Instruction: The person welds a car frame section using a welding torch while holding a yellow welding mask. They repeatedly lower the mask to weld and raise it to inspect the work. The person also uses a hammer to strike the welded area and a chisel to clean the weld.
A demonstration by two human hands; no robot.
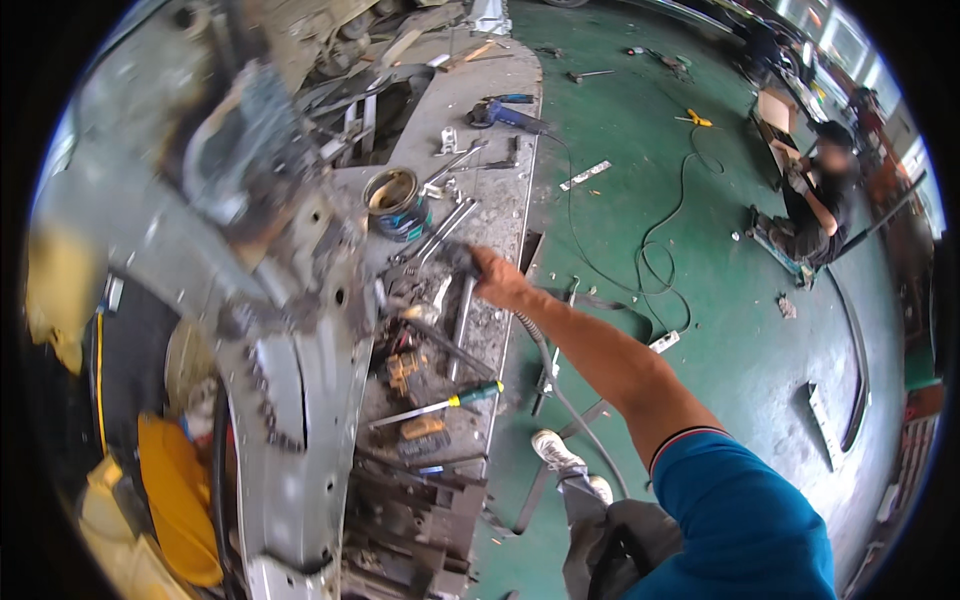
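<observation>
From where I stand, a long, welded grey steel frame [290, 380] fills the left of the work. Just to its right, on the bench [495, 200], stands an open tin can [402, 222] with a dark label, and nearer the person sits a black-and-orange block [405, 370]. A screwdriver [425, 410] lies crosswise, its shaft towards the frame and its green-and-yellow handle at the bench edge.

Beside the can a pair of wrenches [440, 233] lies slantwise, far ends to the right; they are just left of the fingers and a little farther out. Closer in is a dark piece [460, 257], right at the fingertips and to their left; its outline is too blurred for me to name it or read its long axis. A steel bar [461, 325] runs near-to-far just below it.

Then comes the right hand [500, 279], reaching in leftward over the bench edge. Its fingers look bent around or against the dark piece; I can't tell how far they are closed or whether they grip it. The right is the nearer hand, as the left hand is out of sight. Farther right, a co-worker [822, 215] sits low above the green floor [740, 310].
</observation>
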